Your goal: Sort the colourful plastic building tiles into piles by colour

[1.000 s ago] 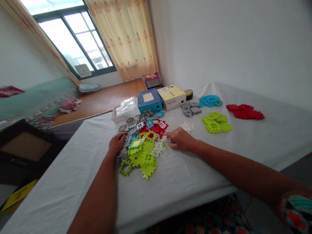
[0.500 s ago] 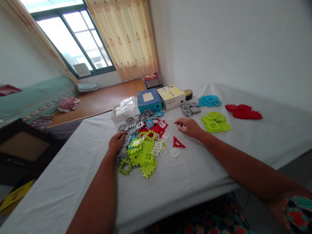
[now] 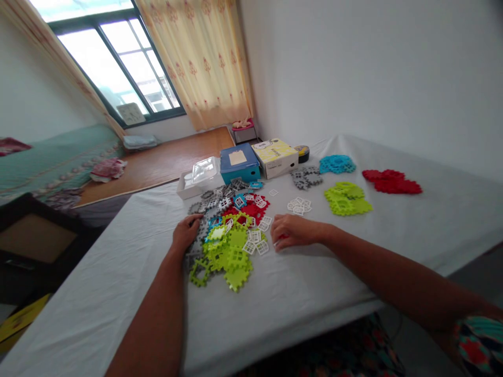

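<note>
My left hand [image 3: 186, 232] rests at the left edge of a mixed pile of plastic building pieces, its fingers loosely apart and touching the grey pieces [image 3: 202, 230]. My right hand [image 3: 293, 230] is low over the cloth just right of the pile, fingers pinched around a white lattice window piece, of which only a sliver shows. Part of a red triangular piece [image 3: 282, 236] peeks out between the fingers. Green toothed pieces [image 3: 238, 256] and loose white window pieces [image 3: 255, 238] lie left of this hand. Beyond it sits a small group of white window pieces [image 3: 299, 206].
Sorted heaps lie to the right: grey [image 3: 304, 178], blue [image 3: 337, 164], green [image 3: 348, 199] and red [image 3: 393, 181]. Behind the pile stand a white box with a clear lid [image 3: 204, 170], a blue box [image 3: 239, 162] and a yellow-and-white box [image 3: 275, 157]. White cloth [image 3: 294, 298] covers the table.
My right hand has moved from above the white window group toward me and down to the red triangle, uncovering that group. My left hand has stayed at the pile's edge.
</note>
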`<state>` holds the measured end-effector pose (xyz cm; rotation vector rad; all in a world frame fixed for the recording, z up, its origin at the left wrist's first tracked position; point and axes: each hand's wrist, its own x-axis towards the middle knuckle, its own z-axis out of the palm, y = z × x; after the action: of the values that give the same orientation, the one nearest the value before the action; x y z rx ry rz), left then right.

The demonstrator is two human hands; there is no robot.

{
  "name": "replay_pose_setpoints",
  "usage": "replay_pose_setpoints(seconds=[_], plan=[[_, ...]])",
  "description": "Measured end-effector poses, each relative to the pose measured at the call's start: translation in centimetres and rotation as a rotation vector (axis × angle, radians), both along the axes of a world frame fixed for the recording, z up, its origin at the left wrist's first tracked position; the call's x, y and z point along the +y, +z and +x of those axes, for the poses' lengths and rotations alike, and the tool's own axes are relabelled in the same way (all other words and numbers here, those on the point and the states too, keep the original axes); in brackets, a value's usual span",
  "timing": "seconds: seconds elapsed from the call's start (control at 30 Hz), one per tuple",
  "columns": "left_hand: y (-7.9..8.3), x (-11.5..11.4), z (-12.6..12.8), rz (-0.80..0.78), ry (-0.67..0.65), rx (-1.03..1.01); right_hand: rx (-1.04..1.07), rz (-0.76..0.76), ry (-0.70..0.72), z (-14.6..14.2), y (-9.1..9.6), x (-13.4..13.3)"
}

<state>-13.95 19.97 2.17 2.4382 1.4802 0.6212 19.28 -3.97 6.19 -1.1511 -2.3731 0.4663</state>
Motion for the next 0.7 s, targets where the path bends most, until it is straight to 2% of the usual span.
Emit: replay_pose_setpoints(seconds=[0.07, 0.17, 0.27, 0.33, 0.37, 0.47, 0.53, 0.6, 0.7], plan=[[0.0, 0.0, 0.0, -0.001, 0.005, 0.000, 0.063, 0.014, -0.196, 1.9, 0.0, 0.3], [0.0, 0.0, 0.0, -0.002, 0.000, -0.001, -0.009, -0.006, -0.573, 5.8, -0.5, 0.8], [0.0, 0.1, 0.0, -0.001, -0.004, 0.000, -0.133, 0.029, -0.776, 8.3, -1.5, 1.2], [0.0, 0.0, 0.1, -0.001, 0.006, 0.001, -0.146, 0.135, -0.802, 8.0, -2.1, 1.3], [0.0, 0.0, 0.1, -0.001, 0.011, 0.001, -0.133, 0.183, -0.770, 7.2, -2.2, 1.4], [0.1, -0.1, 0.1, -0.004, 0.020, 0.009, -0.112, 0.222, -0.549, 3.6, -2.5, 1.8], [0.2, -0.2, 0.2, -0.004, 0.018, 0.016, -0.163, 0.195, -0.477, 1.3, -2.5, 2.1], [0.3, -0.2, 0.2, -0.006, 0.018, 0.020, -0.235, 0.151, -0.510, -0.2, -2.6, 2.4], [0.3, -0.1, 0.2, -0.006, 0.017, 0.020, -0.287, 0.088, -0.570, -0.8, -2.7, 2.6]])
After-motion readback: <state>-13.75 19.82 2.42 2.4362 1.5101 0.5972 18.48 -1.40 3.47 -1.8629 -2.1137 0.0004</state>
